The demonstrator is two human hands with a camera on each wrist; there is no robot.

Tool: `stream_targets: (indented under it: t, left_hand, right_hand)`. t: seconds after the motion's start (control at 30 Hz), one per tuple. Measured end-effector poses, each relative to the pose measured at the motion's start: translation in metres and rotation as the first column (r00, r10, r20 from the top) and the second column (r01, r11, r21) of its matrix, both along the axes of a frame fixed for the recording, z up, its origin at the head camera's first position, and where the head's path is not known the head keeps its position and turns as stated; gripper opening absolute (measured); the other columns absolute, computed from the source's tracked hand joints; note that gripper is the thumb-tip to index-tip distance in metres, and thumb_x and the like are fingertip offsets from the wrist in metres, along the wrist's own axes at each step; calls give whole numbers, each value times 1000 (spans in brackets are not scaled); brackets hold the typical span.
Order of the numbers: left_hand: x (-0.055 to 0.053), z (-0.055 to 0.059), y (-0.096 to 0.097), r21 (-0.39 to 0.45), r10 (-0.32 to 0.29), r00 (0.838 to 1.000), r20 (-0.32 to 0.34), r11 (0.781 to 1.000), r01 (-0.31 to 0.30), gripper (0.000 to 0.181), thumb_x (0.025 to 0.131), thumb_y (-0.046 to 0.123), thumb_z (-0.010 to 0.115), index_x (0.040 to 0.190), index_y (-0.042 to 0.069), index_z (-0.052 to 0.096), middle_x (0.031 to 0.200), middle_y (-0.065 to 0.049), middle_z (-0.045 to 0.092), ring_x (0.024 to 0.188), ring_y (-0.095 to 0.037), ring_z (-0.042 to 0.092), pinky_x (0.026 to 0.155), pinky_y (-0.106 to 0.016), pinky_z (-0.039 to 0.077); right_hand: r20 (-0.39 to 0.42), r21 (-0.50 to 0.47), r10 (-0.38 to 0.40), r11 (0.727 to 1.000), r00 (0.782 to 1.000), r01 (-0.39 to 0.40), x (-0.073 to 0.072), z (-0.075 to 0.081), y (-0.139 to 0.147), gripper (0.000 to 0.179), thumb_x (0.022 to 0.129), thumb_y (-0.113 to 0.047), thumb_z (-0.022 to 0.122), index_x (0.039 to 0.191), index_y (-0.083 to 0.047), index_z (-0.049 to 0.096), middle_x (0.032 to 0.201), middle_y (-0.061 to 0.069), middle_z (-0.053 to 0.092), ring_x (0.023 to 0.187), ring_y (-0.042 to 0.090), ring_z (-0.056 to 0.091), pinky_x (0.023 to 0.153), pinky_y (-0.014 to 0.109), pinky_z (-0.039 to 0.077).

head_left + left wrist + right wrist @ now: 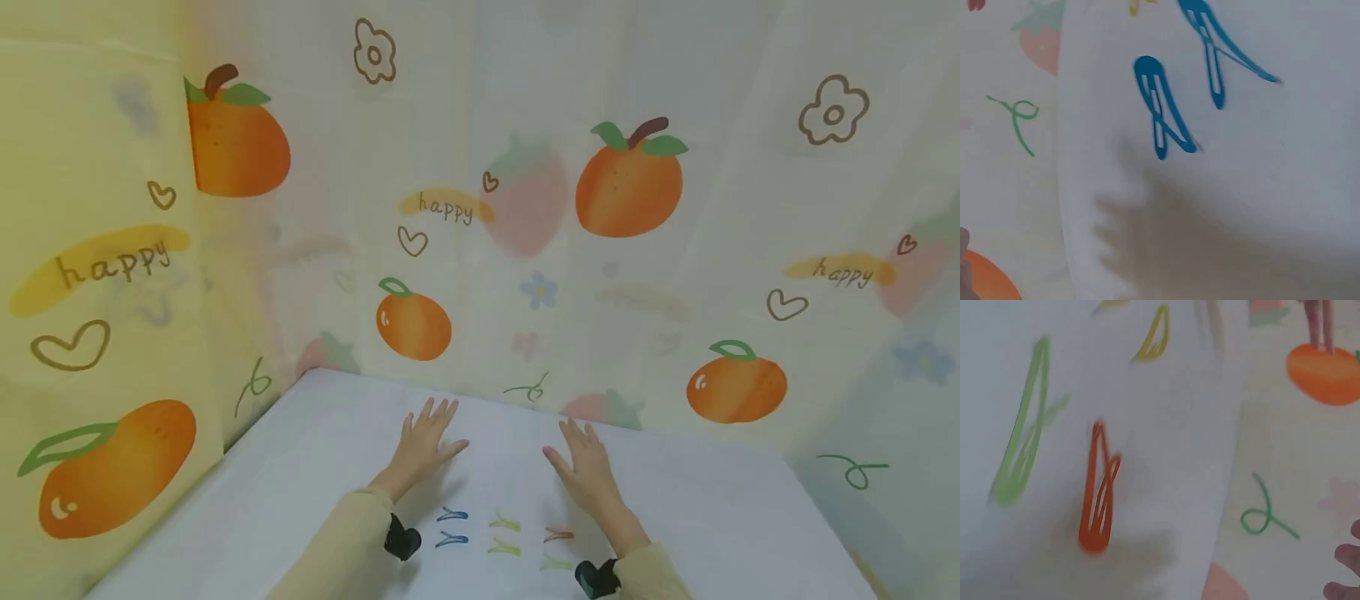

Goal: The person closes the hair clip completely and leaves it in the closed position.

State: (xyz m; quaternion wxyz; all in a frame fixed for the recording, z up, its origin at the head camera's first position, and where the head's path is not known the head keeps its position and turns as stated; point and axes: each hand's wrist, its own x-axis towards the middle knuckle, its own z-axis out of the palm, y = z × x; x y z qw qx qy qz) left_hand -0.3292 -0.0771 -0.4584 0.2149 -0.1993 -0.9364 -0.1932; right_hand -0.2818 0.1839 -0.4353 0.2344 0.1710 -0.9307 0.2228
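My left hand (423,443) is stretched out with fingers spread, beyond two blue snap hair clips (452,540) that lie one behind the other. My right hand (591,473) is spread likewise, past an orange-red hair clip (558,534) and a light green hair clip (556,564). Between these pairs lie two yellow hair clips (504,548). Neither hand holds or touches a clip. In the left wrist view the nearer blue clip (1148,65) has its two parts sprung apart. The right wrist view shows the orange-red clip (1094,543) and green clip (1009,491), the latter blurred.
The clips lie on a white tabletop (300,467). A curtain (480,108) printed with oranges, hearts and the word happy hangs behind the table and along its left side. Black heart-shaped pieces (403,540) sit at both cuffs.
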Motion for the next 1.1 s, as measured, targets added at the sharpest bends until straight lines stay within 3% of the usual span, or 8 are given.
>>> stream_targets:
  t: [0.2, 0.33, 0.47, 0.63, 0.73, 0.97, 1.1]
  left_hand:
    - [13, 0, -10, 137, -50, 999, 8, 989, 49, 61, 72, 42, 49, 121, 9, 32, 119, -8, 34, 111, -29, 16, 80, -52, 9]
    - [19, -1, -19, 178, -50, 998, -48, 982, 57, 59, 71, 38, 52, 119, 10, 35, 118, -4, 36, 111, -28, 18, 80, -51, 9]
    - [23, -4, -20, 206, -92, 995, -46, 974, 99, 57, 73, 37, 51, 120, 9, 34, 119, -4, 35, 112, -28, 16, 81, -52, 10]
    - [28, -10, -18, 323, -100, 994, -41, 940, 107, 52, 72, 32, 54, 116, 8, 39, 115, -7, 39, 109, -29, 21, 80, -50, 13]
    - [29, -13, -18, 376, -105, 993, -57, 919, 119, 49, 72, 32, 54, 113, 7, 42, 113, -7, 42, 108, -28, 25, 80, -49, 17]
    - [30, -24, -21, 485, -152, 987, -48, 861, 156, 37, 74, 28, 52, 106, 9, 47, 102, -6, 50, 107, -26, 28, 79, -49, 20]
    - [31, -31, -22, 509, -180, 983, -36, 843, 173, 36, 75, 26, 52, 105, 6, 46, 99, -8, 51, 107, -27, 28, 79, -49, 20]
  right_hand:
    - [17, -227, 79, 971, 997, -73, 13, 0, -27, 48, 80, -30, 43, 115, 1, 36, 116, 14, 36, 107, 36, 19, 80, 50, 16]
    - [72, -349, 120, 933, 990, -88, 19, -4, -48, 47, 82, -31, 39, 118, -2, 33, 119, 13, 32, 110, 32, 16, 81, 49, 15]
    - [120, -423, 95, 906, 988, -36, 28, -13, -61, 46, 81, -34, 39, 118, -6, 35, 118, 10, 33, 109, 29, 20, 81, 47, 17]
    - [60, -463, 63, 886, 996, -29, 29, -29, -75, 41, 77, -34, 47, 109, -8, 45, 103, 3, 47, 87, 16, 33, 70, 35, 30]
    - [45, -448, 39, 894, 998, -15, 25, -39, -83, 38, 71, -34, 55, 100, -10, 53, 92, -2, 53, 73, 13, 32, 61, 29, 31]
    - [223, -271, 23, 962, 975, 39, 24, -67, -104, 23, 59, -27, 65, 80, -16, 62, 70, -9, 45, 62, 11, 30, 54, 22, 32]
    - [186, -150, -13, 988, 983, 41, 21, -76, -112, 16, 56, -28, 66, 70, -21, 63, 65, -15, 48, 59, 9, 30, 52, 22, 29]
